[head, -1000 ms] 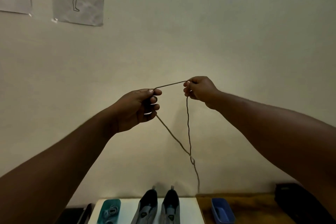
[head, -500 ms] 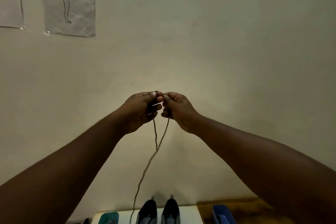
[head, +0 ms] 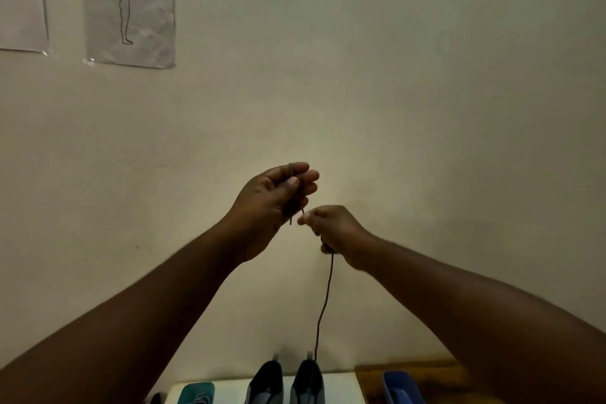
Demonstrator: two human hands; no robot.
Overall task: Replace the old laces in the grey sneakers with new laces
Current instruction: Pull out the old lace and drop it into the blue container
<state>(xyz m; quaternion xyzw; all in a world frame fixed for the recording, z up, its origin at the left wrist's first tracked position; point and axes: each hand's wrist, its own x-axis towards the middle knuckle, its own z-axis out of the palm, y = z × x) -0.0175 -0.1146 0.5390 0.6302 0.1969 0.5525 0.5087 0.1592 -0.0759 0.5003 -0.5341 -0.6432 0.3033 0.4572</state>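
A: While both hands were raised before the wall, left hand (head: 275, 197) held lace (head: 324, 298) looped over its forefinger, thumb pressing it, probably winding it up.
B: Right hand (head: 331, 228)?
A: Pinched the lace just beside; the tail hung toward the sneakers (head: 287, 382) at the desk's (head: 341, 385) far edge.

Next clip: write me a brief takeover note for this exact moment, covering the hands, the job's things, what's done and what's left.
Left hand: raised, lace looped over its fingers.
Right hand: grip pinching the same lace, which hangs down toward the sneakers.
Sneakers stand side by side on the white board by the wall, between a teal tray and a blue tray.
Done: this lace is off the shoes.
Left: can't tell how much lacing remains; the shoes are mostly cut off.
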